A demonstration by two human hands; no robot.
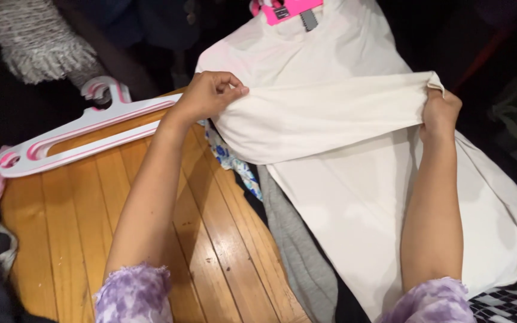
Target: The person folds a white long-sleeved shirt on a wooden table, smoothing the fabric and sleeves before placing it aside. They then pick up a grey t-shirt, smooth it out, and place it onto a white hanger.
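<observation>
White-and-pink plastic hanger (85, 131) lay on the wooden floor (73, 233), far left. Left hand (210, 94) pinched shut on a fold of the cream garment (324, 116); right hand (440, 112) fisted on its other end, cloth stretched between. Garment hung from pink hanger (285, 9) above. Even tension both sides would keep the fold straight.

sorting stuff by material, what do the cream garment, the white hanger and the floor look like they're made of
Cream garment, held in the grip of both the left hand and the right hand: soft matte knit fabric, likely cotton jersey, since it drapes and stretches in folds.
White hanger: smooth moulded plastic with pink trim, by its even sheen.
Floor: varnished wood planks, showing grain, seams and gloss.
</observation>
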